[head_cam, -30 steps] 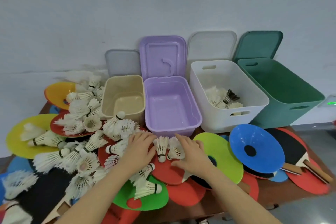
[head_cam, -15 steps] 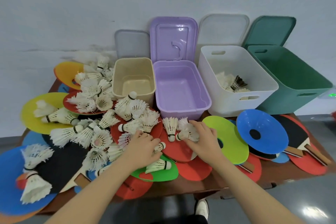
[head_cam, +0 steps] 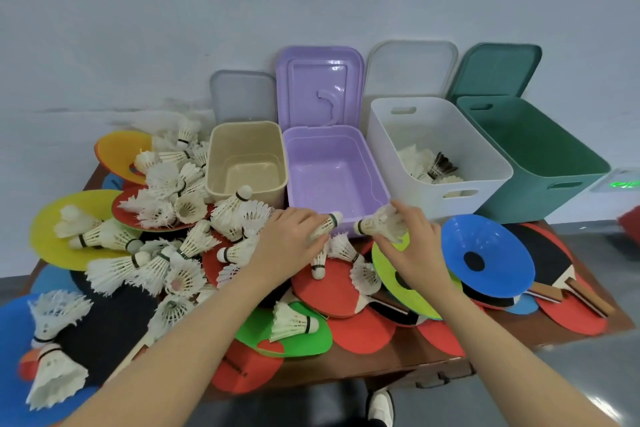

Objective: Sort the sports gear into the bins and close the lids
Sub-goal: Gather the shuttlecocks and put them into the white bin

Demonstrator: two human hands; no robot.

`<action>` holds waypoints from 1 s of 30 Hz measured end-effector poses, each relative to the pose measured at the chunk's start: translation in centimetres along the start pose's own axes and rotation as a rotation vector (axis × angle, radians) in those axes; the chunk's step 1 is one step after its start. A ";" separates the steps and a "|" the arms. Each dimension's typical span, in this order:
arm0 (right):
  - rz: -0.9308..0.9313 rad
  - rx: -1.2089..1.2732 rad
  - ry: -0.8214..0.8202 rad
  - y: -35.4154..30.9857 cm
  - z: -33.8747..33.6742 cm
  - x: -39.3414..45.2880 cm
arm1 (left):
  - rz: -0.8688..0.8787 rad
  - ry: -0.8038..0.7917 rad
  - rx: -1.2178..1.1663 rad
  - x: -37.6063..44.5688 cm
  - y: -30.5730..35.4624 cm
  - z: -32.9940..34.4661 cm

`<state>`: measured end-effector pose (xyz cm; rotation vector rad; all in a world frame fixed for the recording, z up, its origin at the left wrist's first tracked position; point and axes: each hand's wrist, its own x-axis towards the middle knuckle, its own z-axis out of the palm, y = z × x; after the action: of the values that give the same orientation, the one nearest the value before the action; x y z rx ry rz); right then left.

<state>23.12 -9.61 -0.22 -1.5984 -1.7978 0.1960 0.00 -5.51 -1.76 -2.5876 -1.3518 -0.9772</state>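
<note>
Lifted white shuttlecocks (head_cam: 375, 224) (feathered, black-banded)

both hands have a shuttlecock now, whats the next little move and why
Probably carry both over to the white bin and drop them in. The left hand holds a shuttlecock and the right hand holds another, both lifted just in front of the purple bin. The white bin is open and is the only one already holding shuttlecocks, so it looks like their place.

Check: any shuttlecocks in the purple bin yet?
No. The purple bin shows only its bare floor; the only binned shuttlecocks lie in the white bin.
</note>
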 end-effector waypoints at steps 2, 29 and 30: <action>0.017 -0.004 0.036 0.7 -1.4 2.0 | 0.020 0.042 -0.008 3.1 0.7 0.5; 0.021 -0.242 -0.152 15.4 -7.4 16.7 | -0.058 -0.162 0.036 24.6 5.4 10.6; 0.005 -0.214 -0.138 14.9 -7.2 16.2 | -0.054 -0.151 0.036 23.9 5.3 10.0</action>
<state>39.75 6.15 3.46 -1.7755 -1.9751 0.1222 18.98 11.68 4.88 -2.6581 -1.4666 -0.7706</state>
